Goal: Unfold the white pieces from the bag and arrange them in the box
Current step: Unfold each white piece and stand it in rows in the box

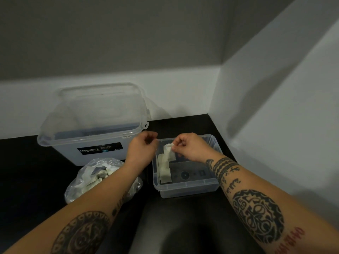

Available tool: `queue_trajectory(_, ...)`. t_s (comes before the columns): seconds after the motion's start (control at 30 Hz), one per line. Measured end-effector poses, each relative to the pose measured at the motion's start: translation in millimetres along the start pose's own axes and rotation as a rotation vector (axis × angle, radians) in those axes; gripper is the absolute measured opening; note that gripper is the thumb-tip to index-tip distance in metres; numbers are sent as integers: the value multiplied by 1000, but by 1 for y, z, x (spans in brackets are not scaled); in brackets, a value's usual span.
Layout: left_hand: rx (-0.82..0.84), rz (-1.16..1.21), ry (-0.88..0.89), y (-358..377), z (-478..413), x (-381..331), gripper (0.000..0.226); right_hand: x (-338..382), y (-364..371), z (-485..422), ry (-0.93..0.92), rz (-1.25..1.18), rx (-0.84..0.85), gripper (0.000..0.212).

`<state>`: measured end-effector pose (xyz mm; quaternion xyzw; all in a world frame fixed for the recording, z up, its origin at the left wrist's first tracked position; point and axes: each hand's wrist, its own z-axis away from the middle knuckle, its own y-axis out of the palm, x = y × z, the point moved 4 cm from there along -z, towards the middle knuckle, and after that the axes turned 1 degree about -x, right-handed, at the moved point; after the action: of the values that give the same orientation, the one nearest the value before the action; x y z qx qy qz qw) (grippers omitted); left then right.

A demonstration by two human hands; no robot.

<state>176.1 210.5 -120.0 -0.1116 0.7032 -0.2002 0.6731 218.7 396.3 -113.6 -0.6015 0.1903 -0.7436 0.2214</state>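
A small clear plastic box [185,187] sits on the black floor at centre right. Several unfolded white pieces [164,171] lie in a row along its left side. My right hand [190,147] pinches a white piece [169,151] above the box's back left corner, and the piece hangs down partly unfolded. My left hand [143,147] hovers just left of it with fingers curled; whether it holds anything is unclear. A clear plastic bag [95,176] with more folded white pieces lies on the floor to the left, partly under my left forearm.
A large clear Megabox tub [88,143] stands behind the bag, with its lid leaning against the wall. White walls close the corner at the back and right. My knees show at the bottom centre.
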Motion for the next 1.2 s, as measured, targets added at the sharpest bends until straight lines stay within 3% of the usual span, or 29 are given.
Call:
queue_trajectory(0.13, 26, -203, -15, 4, -2, 15, 31, -13, 23, 2, 106, 160, 189, 11)
queue_trajectory(0.23, 79, -178, -81, 8, 0, 23, 41, -23, 39, -1, 177, 199, 234, 10)
queue_trajectory(0.5, 98, -203, -107, 6, 0, 27, 41, -32, 64, -9, 293, 189, 215, 8)
queue_trajectory(1.0, 122, -202, -113, 5, 2, 25, 45, -25, 62, -11, 219, 367, 149, 17)
queue_trajectory(1.2, 92, -184, -58, -3, 6, 18, 42, -11, 42, -6, 187, 399, 34, 16)
